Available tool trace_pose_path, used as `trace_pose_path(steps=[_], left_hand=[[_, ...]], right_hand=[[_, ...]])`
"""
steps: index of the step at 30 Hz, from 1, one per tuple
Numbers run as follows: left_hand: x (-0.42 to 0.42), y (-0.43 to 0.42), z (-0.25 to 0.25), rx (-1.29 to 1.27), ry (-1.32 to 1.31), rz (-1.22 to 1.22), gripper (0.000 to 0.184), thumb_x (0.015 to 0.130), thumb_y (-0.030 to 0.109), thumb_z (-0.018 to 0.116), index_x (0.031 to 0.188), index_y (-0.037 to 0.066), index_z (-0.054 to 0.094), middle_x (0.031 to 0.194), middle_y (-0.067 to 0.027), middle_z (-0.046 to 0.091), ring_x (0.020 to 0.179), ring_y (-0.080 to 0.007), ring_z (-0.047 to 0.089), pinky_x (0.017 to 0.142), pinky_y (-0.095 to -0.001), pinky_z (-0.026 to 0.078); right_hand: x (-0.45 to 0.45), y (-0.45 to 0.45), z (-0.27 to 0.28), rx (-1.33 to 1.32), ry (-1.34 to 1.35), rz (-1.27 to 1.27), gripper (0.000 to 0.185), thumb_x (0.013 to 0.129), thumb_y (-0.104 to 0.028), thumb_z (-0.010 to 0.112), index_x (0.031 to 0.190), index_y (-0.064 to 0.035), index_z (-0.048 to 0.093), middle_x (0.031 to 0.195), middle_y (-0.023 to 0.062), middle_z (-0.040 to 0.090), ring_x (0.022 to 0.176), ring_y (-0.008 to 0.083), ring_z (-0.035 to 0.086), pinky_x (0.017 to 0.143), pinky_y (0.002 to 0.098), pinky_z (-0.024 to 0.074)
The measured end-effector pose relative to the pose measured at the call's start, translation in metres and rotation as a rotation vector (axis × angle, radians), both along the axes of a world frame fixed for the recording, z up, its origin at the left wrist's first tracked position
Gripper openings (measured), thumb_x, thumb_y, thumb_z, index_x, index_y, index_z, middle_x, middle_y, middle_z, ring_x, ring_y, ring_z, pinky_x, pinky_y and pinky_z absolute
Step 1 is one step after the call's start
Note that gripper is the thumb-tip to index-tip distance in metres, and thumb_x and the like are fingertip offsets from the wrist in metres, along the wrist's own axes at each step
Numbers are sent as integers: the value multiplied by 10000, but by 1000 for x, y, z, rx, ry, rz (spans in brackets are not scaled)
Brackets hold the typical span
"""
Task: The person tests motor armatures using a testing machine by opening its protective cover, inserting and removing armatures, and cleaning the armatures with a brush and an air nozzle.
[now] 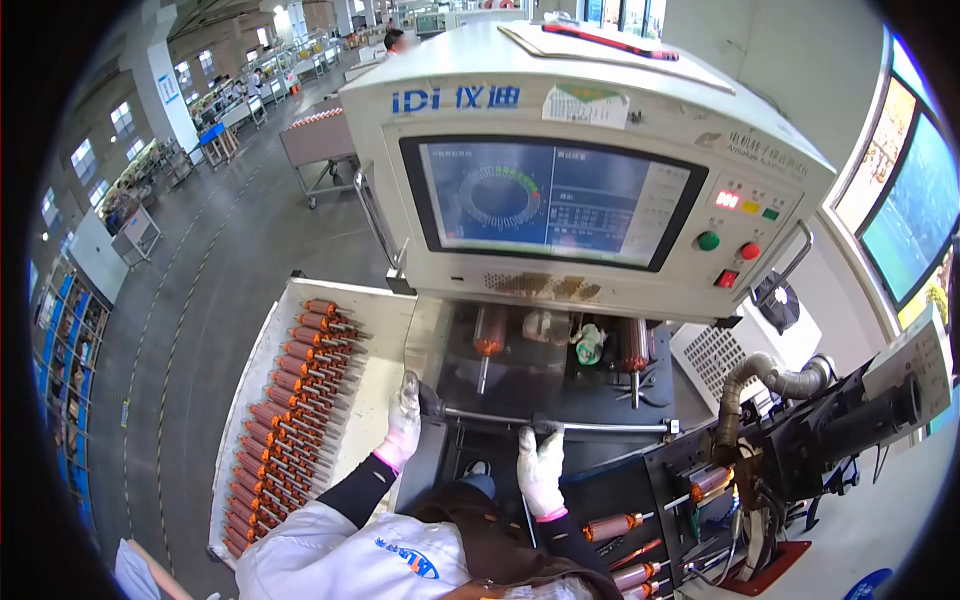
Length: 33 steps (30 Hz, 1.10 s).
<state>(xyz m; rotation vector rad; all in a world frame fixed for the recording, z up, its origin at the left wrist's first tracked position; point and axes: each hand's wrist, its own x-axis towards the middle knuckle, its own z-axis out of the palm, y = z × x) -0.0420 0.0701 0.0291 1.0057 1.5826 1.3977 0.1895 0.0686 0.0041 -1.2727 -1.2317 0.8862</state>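
My left hand (pixel 402 422), in a white glove with a pink cuff, has its fingers stretched upward beside a black knob at the left end of a metal bar (pixel 600 427). Also gloved, my right hand (pixel 541 470) is at the bar's middle, its fingers extended and apart, next to a second dark knob (pixel 547 427). Behind the bar, under what looks like a clear cover, a copper-wound armature (pixel 489 332) lies with its shaft toward me. Another armature (pixel 635 345) sits farther right, with a green-and-white bundle (pixel 589 345) between them.
Above stands a tester with a lit screen (pixel 555 200), a green button (pixel 708 241) and a red button (pixel 750 251). At left, a white tray (pixel 385 370) holds rows of armatures. Right are more armatures (pixel 612 527) and a machine with a flexible hose (pixel 745 385).
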Motion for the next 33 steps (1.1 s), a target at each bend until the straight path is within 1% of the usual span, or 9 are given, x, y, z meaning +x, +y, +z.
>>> trace_pose_path(steps=[4,6,7,9,10,16,21,28,33], left_hand=[[-19,4,-9,416,740,-27,450,970,405,514,1148,-7,556,935,-54,625,792,-145,583,816,-303,468],[-30,29,6,-180,-790,-262,594,953,476,500,1301,-5,478,1080,-115,654,929,-183,625,920,-343,456],[-31,44,11,-193,-787,-265,594,953,476,500,1301,-5,478,1080,-115,654,929,-183,625,920,-343,456],[-22,72,11,-319,242,-723,697,940,565,454,1350,3,422,1263,-153,590,987,-235,649,892,-361,493],[-12,81,3,-321,245,-725,697,940,565,454,1350,3,422,1263,-153,590,987,-235,649,892,-361,493],[26,116,-3,-401,-1117,-547,509,897,530,587,1107,69,541,752,-20,556,524,-97,471,474,-226,394],[28,116,-25,-318,-1090,-495,395,947,454,546,1127,104,510,820,-40,567,560,-41,459,452,-199,349],[70,115,18,-428,-240,-67,399,925,495,564,1118,151,505,745,-32,512,464,-54,362,403,-198,283],[75,112,20,-432,-285,4,369,926,475,571,1141,182,511,721,-39,513,456,-61,367,394,-194,272]], right_hand=[[-1,-2,-10,23,51,4,257,886,-201,668,1023,-29,535,868,94,600,787,205,578,749,319,472],[0,-2,-6,33,81,-3,235,890,-180,664,1019,-30,538,862,80,593,781,189,567,748,308,468],[5,-2,0,21,118,-10,210,895,-158,655,1017,-32,539,860,64,581,783,170,551,752,295,459],[15,-2,14,4,192,-18,163,906,-113,636,1013,-35,542,854,32,559,787,132,519,760,269,440],[20,-1,14,2,195,-21,163,906,-113,636,1013,-35,542,854,32,559,787,132,519,760,269,440],[56,7,11,-27,240,-183,93,949,-126,583,999,-59,543,908,-2,553,843,91,489,790,245,418],[81,10,7,-97,266,-221,93,959,-140,572,1007,-69,535,933,0,551,863,82,486,798,237,413],[87,12,14,-77,404,-196,91,944,-72,573,1011,-44,518,928,2,528,854,77,481,804,228,420],[87,13,14,-66,479,-184,102,932,-34,576,1014,-35,515,923,0,519,851,75,484,801,225,422]])
